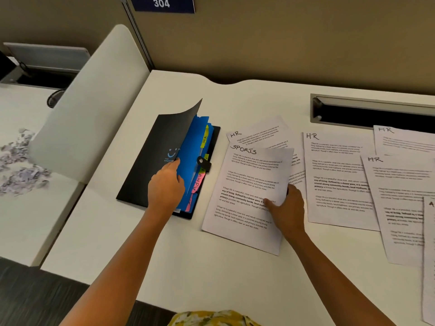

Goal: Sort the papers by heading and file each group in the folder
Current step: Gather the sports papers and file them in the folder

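Observation:
A black folder (146, 161) lies on the white desk (188, 267), its cover lifted at the near right edge by my left hand (166, 187). Blue dividers (191, 149) show under the cover, with a yellow "HR" tab (204, 138) and a pink "Admin" tab (197, 184). My right hand (286, 208) grips the right edge of a "SPORTS" sheet (244, 196), just right of the folder. An "HR" sheet (256, 131) lies partly beneath it. More "HR" sheets (336, 180) are spread to the right.
A cable slot (367, 111) is cut into the desk at the back right. A white partition panel (94, 102) stands left of the folder. Shredded paper bits (18, 161) lie on the neighbouring desk. A beige wall with a "304" sign (162, 3) backs the desk.

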Motion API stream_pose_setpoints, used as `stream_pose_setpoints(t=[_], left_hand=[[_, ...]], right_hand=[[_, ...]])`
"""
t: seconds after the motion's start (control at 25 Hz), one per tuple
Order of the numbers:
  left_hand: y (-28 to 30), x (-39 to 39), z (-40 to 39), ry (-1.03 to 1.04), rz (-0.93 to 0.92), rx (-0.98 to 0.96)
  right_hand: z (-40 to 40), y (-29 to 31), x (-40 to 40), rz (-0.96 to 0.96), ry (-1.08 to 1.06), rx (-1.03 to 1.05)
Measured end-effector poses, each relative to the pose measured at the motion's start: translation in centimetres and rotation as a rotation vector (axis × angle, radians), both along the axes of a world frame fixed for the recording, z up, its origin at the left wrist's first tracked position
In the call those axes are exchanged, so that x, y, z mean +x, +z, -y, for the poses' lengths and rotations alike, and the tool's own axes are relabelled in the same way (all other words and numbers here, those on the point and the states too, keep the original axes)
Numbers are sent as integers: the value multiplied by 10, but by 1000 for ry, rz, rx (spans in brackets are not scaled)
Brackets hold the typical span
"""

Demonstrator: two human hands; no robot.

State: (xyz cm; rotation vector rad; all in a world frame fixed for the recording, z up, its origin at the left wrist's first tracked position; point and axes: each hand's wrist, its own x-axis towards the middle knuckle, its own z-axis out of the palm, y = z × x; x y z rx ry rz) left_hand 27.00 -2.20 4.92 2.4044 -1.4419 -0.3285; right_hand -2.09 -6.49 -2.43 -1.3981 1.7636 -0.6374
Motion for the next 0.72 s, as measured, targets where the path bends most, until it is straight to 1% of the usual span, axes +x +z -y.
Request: stream_pose_setpoints(t=[0.04, 0.12, 0.16, 0.2, 0.24, 0.32, 0.4, 0.44, 0.48, 0.56, 0.72], left_hand=[[2, 1, 0, 6, -10, -9], [6, 4, 1, 15, -28, -19], [7, 6, 1, 16, -32, -17], [9, 7, 1, 14, -35, -15], [10, 8, 1, 10, -37, -15], [13, 7, 0, -2, -37, -16], [14, 6, 0, -11, -27, -21], [14, 6, 1, -13, -18, -23], [14, 5, 1, -16, -8, -21], [12, 5, 1, -21, 13, -13], [9, 9, -1, -6, 3, -22]], right_hand=[[2, 1, 0, -58, -14, 7], [6, 10, 4, -256, -80, 19], [7, 16, 9, -325, -95, -15], [9, 23, 18, -326, -72, -82], [11, 28, 30, -274, -2, -146], [13, 38, 65, -80, 211, -202], [13, 48, 107, 124, 417, -135], [11, 52, 127, 179, 498, -77], [8, 54, 145, 195, 552, -28], [3, 52, 175, 174, 566, 34], [-4, 46, 199, 214, 383, 136]])
